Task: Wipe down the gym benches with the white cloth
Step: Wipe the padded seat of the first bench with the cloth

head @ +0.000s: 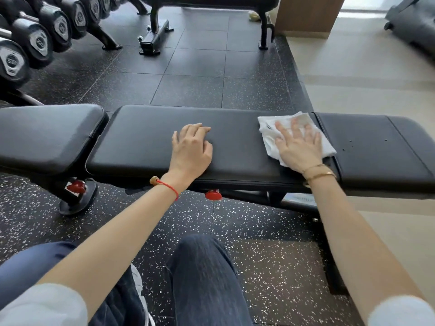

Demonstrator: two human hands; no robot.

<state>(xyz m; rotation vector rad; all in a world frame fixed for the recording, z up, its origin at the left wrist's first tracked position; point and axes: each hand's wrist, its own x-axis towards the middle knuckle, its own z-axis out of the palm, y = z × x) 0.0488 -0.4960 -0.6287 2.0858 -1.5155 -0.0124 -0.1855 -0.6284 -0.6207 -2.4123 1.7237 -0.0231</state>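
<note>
Head view: right hand (300, 143) pressed flat, fingers spread, on white cloth (270, 130) at bench's (146, 137) three o'clock; left hand (191, 147) rested loosely curled, holding nothing.

Before us the bench (235, 147) runs left to right; our left hand (191, 148) rests mid-pad, our right hand (300, 147) on the cloth (270, 128) further right.

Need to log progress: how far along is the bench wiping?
Nothing shows as finished; wiped and unwiped vinyl look alike. In hand: the right hand presses the white cloth flat on the near bench, at the right end of its middle pad, while the left hand rests on the pad. Left: the second bench behind looks untouched.
</note>
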